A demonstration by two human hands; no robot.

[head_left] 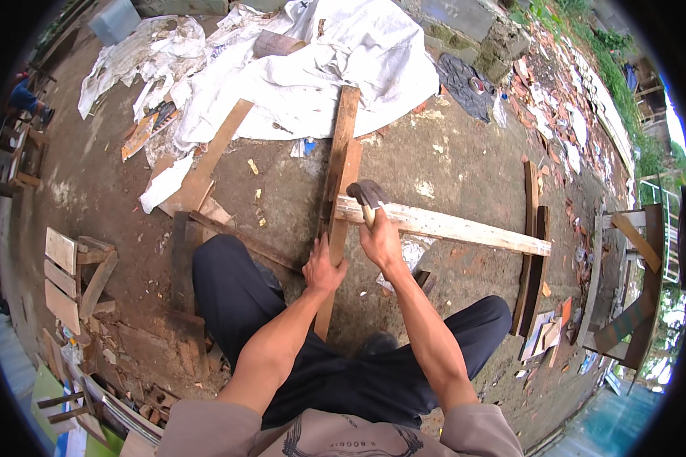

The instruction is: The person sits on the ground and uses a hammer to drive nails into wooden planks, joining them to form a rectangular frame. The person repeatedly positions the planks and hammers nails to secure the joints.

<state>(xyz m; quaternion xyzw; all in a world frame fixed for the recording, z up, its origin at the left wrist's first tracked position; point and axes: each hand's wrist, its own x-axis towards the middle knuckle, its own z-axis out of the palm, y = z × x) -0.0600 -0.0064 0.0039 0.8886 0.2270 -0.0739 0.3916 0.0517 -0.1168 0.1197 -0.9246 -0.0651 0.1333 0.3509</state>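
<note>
My right hand [381,242] is closed round the handle of a claw hammer [367,192], whose dark head is over the joint of the wooden pieces. Beneath it, the end of a whitish plank [450,225] meets an upright brown board [348,169]; the plank runs off to the right. My left hand [324,266] lies on the near part of the brown board, fingers wrapped over its left edge. A second board [347,110] lies against the first and reaches the white sheet. The plank's far end rests on a pair of timbers [541,228].
A crumpled white sheet [358,46] covers ground ahead. Wooden stools [80,274] stand at the left, a wooden frame [633,289] at the right. Broken tiles and scraps [545,99] litter the far right. A seated person [27,95] shows at the left edge.
</note>
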